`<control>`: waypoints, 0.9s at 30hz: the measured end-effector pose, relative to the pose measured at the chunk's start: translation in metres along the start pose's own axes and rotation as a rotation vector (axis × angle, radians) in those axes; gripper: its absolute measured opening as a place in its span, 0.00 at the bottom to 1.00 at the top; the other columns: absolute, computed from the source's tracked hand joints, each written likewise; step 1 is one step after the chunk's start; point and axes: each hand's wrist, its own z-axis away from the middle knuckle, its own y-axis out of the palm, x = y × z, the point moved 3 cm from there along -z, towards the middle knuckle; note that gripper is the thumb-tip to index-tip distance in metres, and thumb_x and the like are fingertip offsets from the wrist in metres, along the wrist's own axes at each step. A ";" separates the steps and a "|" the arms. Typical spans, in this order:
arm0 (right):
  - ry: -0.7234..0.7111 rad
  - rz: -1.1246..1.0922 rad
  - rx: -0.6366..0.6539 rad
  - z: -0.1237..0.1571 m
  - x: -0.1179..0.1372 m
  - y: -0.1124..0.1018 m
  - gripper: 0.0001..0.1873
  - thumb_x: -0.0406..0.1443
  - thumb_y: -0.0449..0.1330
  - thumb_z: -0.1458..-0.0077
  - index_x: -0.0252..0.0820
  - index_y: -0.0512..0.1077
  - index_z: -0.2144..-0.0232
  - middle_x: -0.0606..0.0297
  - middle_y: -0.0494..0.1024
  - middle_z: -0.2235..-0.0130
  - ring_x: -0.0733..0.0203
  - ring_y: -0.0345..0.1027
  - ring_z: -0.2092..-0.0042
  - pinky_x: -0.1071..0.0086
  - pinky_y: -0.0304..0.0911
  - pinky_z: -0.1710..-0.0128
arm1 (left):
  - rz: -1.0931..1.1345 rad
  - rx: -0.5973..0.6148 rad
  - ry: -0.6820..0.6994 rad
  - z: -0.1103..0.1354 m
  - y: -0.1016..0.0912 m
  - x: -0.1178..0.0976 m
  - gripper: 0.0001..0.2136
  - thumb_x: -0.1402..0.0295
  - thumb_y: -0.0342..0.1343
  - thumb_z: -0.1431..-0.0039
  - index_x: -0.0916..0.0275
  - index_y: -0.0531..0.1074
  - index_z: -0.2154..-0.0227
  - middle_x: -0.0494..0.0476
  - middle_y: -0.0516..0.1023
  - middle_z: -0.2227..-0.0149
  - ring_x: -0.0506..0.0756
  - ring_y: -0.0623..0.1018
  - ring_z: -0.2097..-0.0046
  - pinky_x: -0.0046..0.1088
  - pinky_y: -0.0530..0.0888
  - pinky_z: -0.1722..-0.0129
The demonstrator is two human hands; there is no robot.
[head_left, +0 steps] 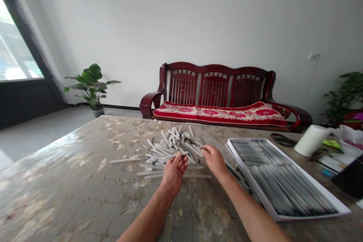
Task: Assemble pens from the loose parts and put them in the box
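A heap of slim whitish and translucent pen barrels [160, 147], mixed with dark thin parts, lies on the patterned tablecloth [107, 193]. My left hand [175, 170] is closed at the near side of the heap, pinching a whitish pen barrel [181, 154] between thumb and fingers. At the heap's right edge, my right hand [214, 159] has its thumb and fingertips together; what they hold, if anything, is too small to make out. Longer pale tubes [198, 176] lie crosswise beyond and beside my left hand.
A shallow white box [249, 187] holding rows of pens stands right of my right arm. Loose pens lie along its left side. Farther right are a white roll [312, 140], black cable [283, 140] and dark object [350, 177]. A wooden bench [215, 87] stands behind the table.
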 end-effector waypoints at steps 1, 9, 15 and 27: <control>-0.026 0.133 0.024 0.001 -0.005 -0.001 0.13 0.37 0.54 0.43 0.43 0.78 0.62 0.59 0.80 0.61 0.55 0.73 0.58 0.65 0.64 0.56 | -0.003 -0.007 -0.002 0.000 0.000 0.000 0.04 0.74 0.61 0.45 0.65 0.71 0.69 0.55 0.80 0.72 0.48 0.79 0.73 0.19 0.75 0.76; -0.205 0.562 0.155 0.017 -0.002 0.011 0.07 0.31 0.59 0.45 0.46 0.77 0.70 0.63 0.78 0.66 0.59 0.72 0.62 0.70 0.61 0.63 | -0.094 0.007 0.004 0.002 0.002 0.004 0.08 0.70 0.65 0.49 0.65 0.71 0.68 0.55 0.80 0.71 0.48 0.78 0.74 0.19 0.74 0.78; -0.143 0.302 0.025 0.021 -0.015 0.006 0.04 0.30 0.58 0.48 0.43 0.72 0.71 0.64 0.77 0.67 0.58 0.71 0.62 0.68 0.62 0.60 | -0.153 0.001 0.008 0.004 0.002 0.006 0.11 0.69 0.67 0.53 0.65 0.72 0.69 0.56 0.80 0.72 0.49 0.79 0.74 0.20 0.74 0.76; 0.072 -0.559 -0.042 0.030 0.011 0.020 0.06 0.38 0.62 0.55 0.42 0.75 0.72 0.68 0.77 0.74 0.61 0.70 0.73 0.69 0.67 0.70 | -0.200 0.015 0.012 0.007 0.003 0.008 0.14 0.69 0.70 0.58 0.65 0.73 0.69 0.54 0.79 0.73 0.50 0.79 0.73 0.21 0.74 0.77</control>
